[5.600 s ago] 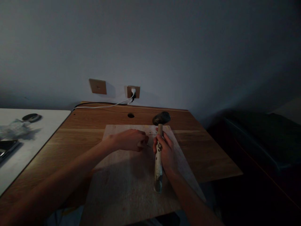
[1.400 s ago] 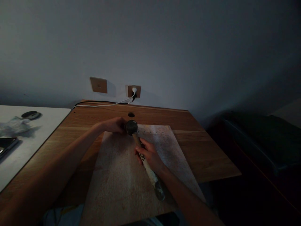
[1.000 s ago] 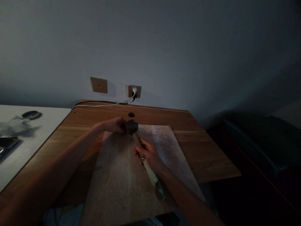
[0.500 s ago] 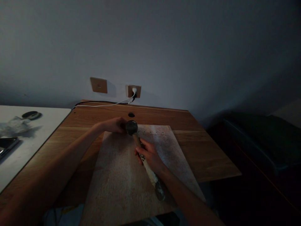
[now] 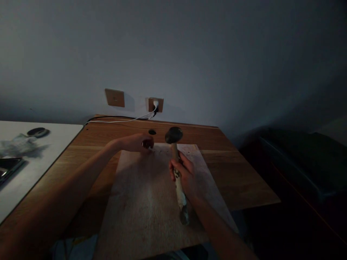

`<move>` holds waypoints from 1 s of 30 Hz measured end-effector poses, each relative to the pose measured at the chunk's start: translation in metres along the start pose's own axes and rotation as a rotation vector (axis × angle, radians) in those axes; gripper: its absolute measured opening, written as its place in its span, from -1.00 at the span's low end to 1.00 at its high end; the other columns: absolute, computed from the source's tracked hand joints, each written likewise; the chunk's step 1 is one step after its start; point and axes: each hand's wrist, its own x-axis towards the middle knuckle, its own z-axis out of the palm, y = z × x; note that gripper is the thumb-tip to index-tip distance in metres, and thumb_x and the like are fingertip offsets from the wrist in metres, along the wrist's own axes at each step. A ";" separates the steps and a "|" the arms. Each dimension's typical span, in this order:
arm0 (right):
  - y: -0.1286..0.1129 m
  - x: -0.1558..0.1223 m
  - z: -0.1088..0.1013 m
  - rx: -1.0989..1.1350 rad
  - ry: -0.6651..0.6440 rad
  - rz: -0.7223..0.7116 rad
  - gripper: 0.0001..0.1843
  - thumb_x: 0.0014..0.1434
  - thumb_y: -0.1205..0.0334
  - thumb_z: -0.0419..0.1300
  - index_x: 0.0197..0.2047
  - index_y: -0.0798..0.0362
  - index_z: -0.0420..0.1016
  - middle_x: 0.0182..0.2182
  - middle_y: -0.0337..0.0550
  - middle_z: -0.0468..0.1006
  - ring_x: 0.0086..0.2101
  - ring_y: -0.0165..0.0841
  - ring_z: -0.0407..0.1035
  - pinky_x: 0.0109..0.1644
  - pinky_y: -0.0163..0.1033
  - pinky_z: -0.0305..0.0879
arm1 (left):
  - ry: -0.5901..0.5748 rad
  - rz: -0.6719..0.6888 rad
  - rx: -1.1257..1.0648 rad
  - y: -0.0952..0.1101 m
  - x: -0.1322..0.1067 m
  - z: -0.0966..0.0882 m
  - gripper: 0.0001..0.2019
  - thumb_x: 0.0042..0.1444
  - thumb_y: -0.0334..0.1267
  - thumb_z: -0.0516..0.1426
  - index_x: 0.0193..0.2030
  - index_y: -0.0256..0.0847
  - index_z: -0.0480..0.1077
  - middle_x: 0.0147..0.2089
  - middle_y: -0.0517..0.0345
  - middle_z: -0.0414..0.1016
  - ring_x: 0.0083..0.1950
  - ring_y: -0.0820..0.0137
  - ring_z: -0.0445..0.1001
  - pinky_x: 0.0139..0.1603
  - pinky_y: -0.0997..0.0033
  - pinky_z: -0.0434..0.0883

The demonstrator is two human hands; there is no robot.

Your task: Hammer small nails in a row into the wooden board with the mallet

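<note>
My right hand [image 5: 185, 177] is wrapped round the pale, stained handle of a hammer [image 5: 174, 136], whose dark head is raised over the far part of a wooden board [image 5: 143, 202]. At the board's far left edge, my left hand [image 5: 138, 142] is closed in a pinch. A thin pale sliver, which looks like a nail [image 5: 151, 149], shows at its fingertips. To the right of these fingers, several small nail-like points [image 5: 189, 153] stand in a row along the far edge. The hammer head is apart from the board and from my left hand.
The board lies on a wooden desk [image 5: 244, 180] against a wall. Behind are a socket [image 5: 156, 104] with plugs, cables [image 5: 119, 121] and a round hole [image 5: 152, 132]. On a white table [image 5: 62, 135] at left lie crumpled plastic [image 5: 18, 144] and a dark device [image 5: 9, 168].
The hammer has moved right and up, away from my left hand, and its handle is now more upright. My left hand stays at the far edge, its fingers now more visible.
</note>
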 end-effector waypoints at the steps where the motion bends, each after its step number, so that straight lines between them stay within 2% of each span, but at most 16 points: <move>1: -0.003 0.000 -0.003 -0.002 0.047 -0.013 -0.87 0.17 0.14 0.23 -0.31 0.01 0.41 -0.48 -0.36 0.42 -0.67 -0.56 0.21 -0.61 -0.36 0.04 | 0.035 0.034 0.018 0.007 0.002 0.002 -0.80 0.05 -0.16 0.24 -0.25 -0.24 0.47 -0.38 0.21 0.48 -0.37 0.43 0.43 -0.37 0.50 0.30; 5: -0.008 0.005 -0.015 0.052 0.163 -0.010 -0.87 0.13 0.16 0.24 -0.26 -0.01 0.42 -0.48 -0.36 0.43 -0.67 -0.54 0.19 -0.60 -0.34 0.04 | 0.153 0.206 0.148 0.040 0.011 0.025 -0.91 0.09 -0.35 0.19 -0.26 -0.23 0.51 -0.34 0.15 0.54 -0.36 0.44 0.46 -0.32 0.49 0.32; 7: -0.005 0.008 -0.020 0.089 0.189 -0.004 -0.87 0.13 0.15 0.24 -0.29 -0.01 0.41 -0.52 -0.37 0.42 -0.68 -0.53 0.17 -0.62 -0.34 0.01 | 0.169 0.292 0.298 0.052 0.014 0.043 -0.87 0.10 -0.40 0.19 -0.22 -0.21 0.55 -0.26 0.10 0.58 -0.28 0.38 0.51 -0.24 0.45 0.37; 10: -0.001 0.012 -0.025 0.113 0.193 0.002 -0.87 0.14 0.14 0.23 -0.34 -0.01 0.39 -0.59 -0.39 0.37 -0.69 -0.52 0.14 -0.63 -0.33 -0.02 | 0.152 0.430 0.523 0.060 0.017 0.068 -0.87 0.16 -0.41 0.21 -0.17 -0.19 0.57 -0.13 0.00 0.59 -0.08 0.24 0.52 -0.05 0.32 0.41; 13: 0.003 0.014 -0.025 0.147 0.183 0.007 -0.82 0.11 0.11 0.23 -0.22 -0.03 0.42 -0.56 -0.40 0.39 -0.70 -0.51 0.14 -0.64 -0.34 0.00 | 0.147 0.495 0.618 0.060 0.019 0.082 -0.87 0.23 -0.42 0.18 -0.17 -0.18 0.57 -0.09 -0.01 0.59 -0.02 0.21 0.50 0.02 0.25 0.41; 17: 0.003 0.015 -0.024 0.191 0.161 0.036 -0.65 0.05 0.10 0.26 -0.08 -0.01 0.44 -0.53 -0.41 0.41 -0.70 -0.52 0.14 -0.67 -0.35 0.02 | 0.167 0.491 0.623 0.056 0.019 0.078 -0.85 0.25 -0.47 0.15 -0.20 -0.21 0.55 -0.12 0.00 0.59 -0.04 0.24 0.51 0.00 0.28 0.41; 20: 0.004 0.015 -0.023 0.217 0.155 0.060 -0.61 0.02 0.10 0.27 -0.06 -0.01 0.45 -0.52 -0.41 0.42 -0.70 -0.53 0.15 -0.67 -0.36 0.05 | 0.143 0.388 0.607 0.053 0.016 0.063 -0.87 0.18 -0.48 0.19 -0.23 -0.22 0.55 -0.22 0.02 0.59 -0.15 0.26 0.54 -0.08 0.31 0.42; 23: 0.005 0.016 -0.024 0.230 0.156 0.067 -0.60 0.02 0.11 0.27 -0.05 0.00 0.45 -0.52 -0.41 0.42 -0.71 -0.53 0.16 -0.68 -0.37 0.06 | 0.111 0.321 0.559 0.052 0.013 0.053 -0.83 0.11 -0.45 0.24 -0.17 -0.17 0.55 -0.20 0.08 0.59 -0.14 0.28 0.55 -0.11 0.35 0.43; 25: 0.006 0.016 -0.025 0.226 0.152 0.065 -0.63 0.04 0.13 0.27 -0.05 0.00 0.46 -0.52 -0.40 0.42 -0.70 -0.53 0.17 -0.67 -0.37 0.07 | 0.082 0.336 0.562 0.053 0.012 0.054 -0.84 0.11 -0.42 0.24 -0.17 -0.15 0.55 -0.19 0.08 0.59 -0.12 0.27 0.55 -0.10 0.35 0.43; 30: 0.005 0.014 -0.025 0.209 0.136 0.061 -0.74 0.08 0.14 0.26 -0.14 -0.01 0.45 -0.52 -0.38 0.42 -0.70 -0.53 0.16 -0.66 -0.36 0.03 | 0.064 0.423 0.595 0.059 0.014 0.067 -0.91 0.12 -0.44 0.18 -0.34 -0.23 0.52 -0.23 -0.04 0.57 -0.17 0.23 0.53 -0.12 0.28 0.46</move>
